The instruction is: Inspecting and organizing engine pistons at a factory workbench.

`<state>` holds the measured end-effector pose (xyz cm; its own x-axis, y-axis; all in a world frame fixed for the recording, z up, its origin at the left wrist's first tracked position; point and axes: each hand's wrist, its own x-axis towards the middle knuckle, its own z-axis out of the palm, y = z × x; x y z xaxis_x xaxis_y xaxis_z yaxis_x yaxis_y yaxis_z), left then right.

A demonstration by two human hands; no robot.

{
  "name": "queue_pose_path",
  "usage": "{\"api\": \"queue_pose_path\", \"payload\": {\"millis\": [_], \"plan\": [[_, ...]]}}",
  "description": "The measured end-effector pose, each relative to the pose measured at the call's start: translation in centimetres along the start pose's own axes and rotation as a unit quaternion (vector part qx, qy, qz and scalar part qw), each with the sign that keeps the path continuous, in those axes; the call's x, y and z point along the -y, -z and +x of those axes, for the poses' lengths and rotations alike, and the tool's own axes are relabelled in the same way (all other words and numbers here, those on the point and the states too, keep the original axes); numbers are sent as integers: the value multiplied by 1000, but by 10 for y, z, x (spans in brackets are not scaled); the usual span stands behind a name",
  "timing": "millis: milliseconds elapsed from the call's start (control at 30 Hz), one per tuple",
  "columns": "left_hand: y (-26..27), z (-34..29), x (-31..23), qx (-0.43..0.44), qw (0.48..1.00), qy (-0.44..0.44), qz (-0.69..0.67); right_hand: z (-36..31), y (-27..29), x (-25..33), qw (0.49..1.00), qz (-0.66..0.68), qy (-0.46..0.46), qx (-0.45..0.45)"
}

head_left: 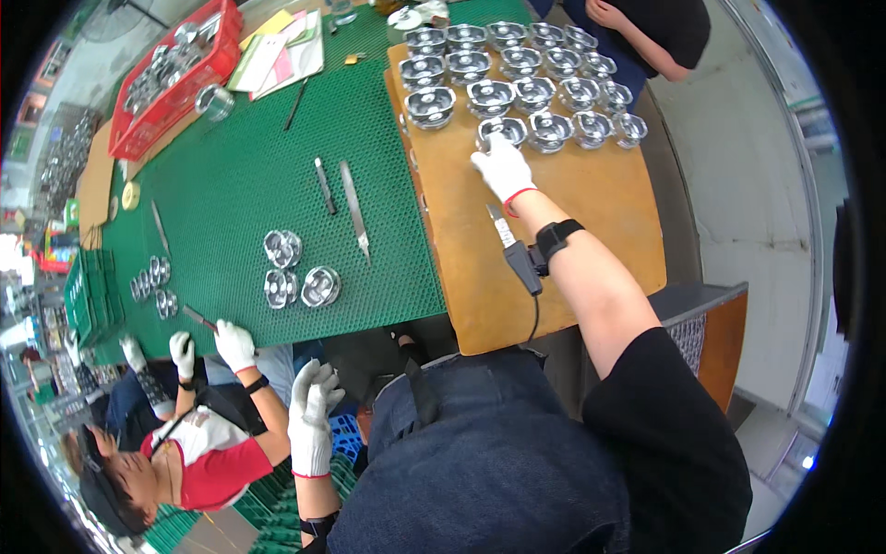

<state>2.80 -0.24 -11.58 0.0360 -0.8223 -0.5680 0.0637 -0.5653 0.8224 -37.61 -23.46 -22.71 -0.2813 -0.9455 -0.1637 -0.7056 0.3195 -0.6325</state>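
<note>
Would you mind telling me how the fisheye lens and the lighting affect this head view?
Head view: straight edges of the wooden board and green mat bow toward the dark circular rim; the metal pistons show bright glare; the gloved right hand is sharp, the left hand slightly soft.

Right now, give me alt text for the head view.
Gloved right hand touches a shiny metal cup among rows on a wooden board. Gloved left hand hangs free, beside a green mat.
</note>
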Motion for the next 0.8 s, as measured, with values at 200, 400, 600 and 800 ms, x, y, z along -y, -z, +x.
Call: {"api": "queue_pose_path", "payload": {"millis": [200,400,600,800], "plan": [[-39,13,-45,80,985,-105,114,-77,55,62,942,222,45,247],[-92,28,-91,262,931,-255,2,-192,108,151,835,373,129,383],[-90,7,-111,247,887,-389,7,-212,127,140,892,322,95,303],[-66,-5,-126,51,788,-544,283,-226,65,24,980,76,60,172]]}}
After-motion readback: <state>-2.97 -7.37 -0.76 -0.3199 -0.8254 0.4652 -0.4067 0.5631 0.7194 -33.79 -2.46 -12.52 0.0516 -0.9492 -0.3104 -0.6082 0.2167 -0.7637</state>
